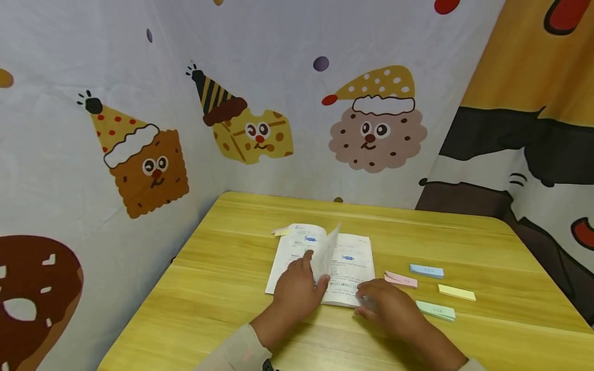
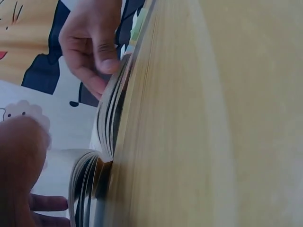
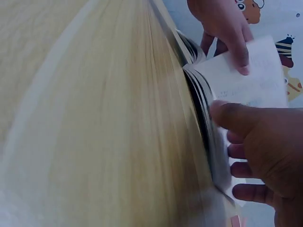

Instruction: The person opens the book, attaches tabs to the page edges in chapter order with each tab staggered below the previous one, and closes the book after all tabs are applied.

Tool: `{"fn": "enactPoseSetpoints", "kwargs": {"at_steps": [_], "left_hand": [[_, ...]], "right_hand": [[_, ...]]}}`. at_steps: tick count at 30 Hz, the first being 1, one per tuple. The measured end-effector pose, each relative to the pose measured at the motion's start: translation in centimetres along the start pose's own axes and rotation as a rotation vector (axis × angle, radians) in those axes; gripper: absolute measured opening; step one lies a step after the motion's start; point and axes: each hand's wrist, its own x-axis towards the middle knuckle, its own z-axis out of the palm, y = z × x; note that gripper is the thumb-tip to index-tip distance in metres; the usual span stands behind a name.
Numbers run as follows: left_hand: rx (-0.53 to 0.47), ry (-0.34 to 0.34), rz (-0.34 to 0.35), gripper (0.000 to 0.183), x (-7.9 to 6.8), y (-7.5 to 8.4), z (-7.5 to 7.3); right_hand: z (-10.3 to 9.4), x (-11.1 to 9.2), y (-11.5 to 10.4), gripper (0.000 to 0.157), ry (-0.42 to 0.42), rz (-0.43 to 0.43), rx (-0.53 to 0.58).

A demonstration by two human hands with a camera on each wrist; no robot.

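An open book [image 1: 349, 263] with printed pages lies on the wooden table. One of its pages [image 1: 326, 252] stands up near the spine, leaning left. My left hand [image 1: 297, 288] is over the left half, fingers fairly straight, its thumb against that raised page; in the right wrist view the thumb of the left hand [image 3: 232, 33] shows in front of the page. At the lower right corner my right hand [image 1: 392, 306] grips the book's edge. The right wrist view shows the right hand [image 3: 265, 146] with its thumb at the page edges and its fingers bent beyond.
Small sticky-note pads lie right of the book: blue [image 1: 427, 271], pink [image 1: 401, 280], yellow [image 1: 457, 292] and green [image 1: 436, 310]. Pale yellow tabs [image 1: 281, 232] stick out at the book's upper left. A cartoon-printed cloth [image 1: 278, 51] hangs behind the table [image 1: 209, 288].
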Motion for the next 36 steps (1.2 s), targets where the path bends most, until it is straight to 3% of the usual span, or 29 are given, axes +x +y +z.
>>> {"fn": "enactPoseSetpoints", "kwargs": {"at_steps": [2,5,7,10,13,16,18,19,24,26,31,36], "left_hand": [[-0.047,0.056,-0.048,0.076,0.0,0.0,0.0],[-0.051,0.14,-0.063,0.085,0.2,-0.3,0.1],[0.002,0.183,-0.047,0.085,0.3,-0.4,0.1],[0.11,0.201,-0.004,0.069,0.6,-0.6,0.0],[0.2,0.151,0.082,0.043,0.7,-0.6,-0.3],[0.214,0.069,0.172,0.024,0.5,-0.5,-0.5],[0.198,0.018,0.197,0.013,0.4,-0.3,-0.4],[0.182,-0.006,0.192,0.013,0.3,-0.2,-0.3],[0.124,-0.105,0.136,0.07,0.1,0.1,0.1],[0.12,-0.128,0.135,0.081,0.1,0.1,0.2],[0.14,-0.141,0.13,0.075,-0.1,0.2,0.1],[0.135,-0.113,0.105,0.057,-0.2,0.1,0.1]], "right_hand": [[0.0,-0.2,0.1,0.028,-0.046,-0.01,-0.015],[-0.1,-0.3,0.2,0.026,-0.078,-0.01,-0.032],[-0.1,-0.3,0.2,0.024,-0.086,-0.008,-0.041],[-0.2,-0.2,0.3,0.02,-0.089,-0.016,-0.042],[-0.3,-0.2,0.5,0.015,-0.07,-0.041,-0.053],[-0.4,-0.1,0.5,0.016,-0.014,-0.062,-0.067],[-0.4,0.0,0.5,0.017,0.035,-0.064,-0.076],[-0.5,0.1,0.5,0.017,0.062,-0.064,-0.077],[-0.7,0.4,0.2,0.023,0.196,-0.041,-0.053],[-0.9,0.4,-0.1,0.03,0.241,-0.002,-0.053],[-1.0,0.6,-0.7,0.047,0.264,0.106,-0.044],[-0.4,0.5,-0.2,0.029,0.152,0.1,0.031]]}}
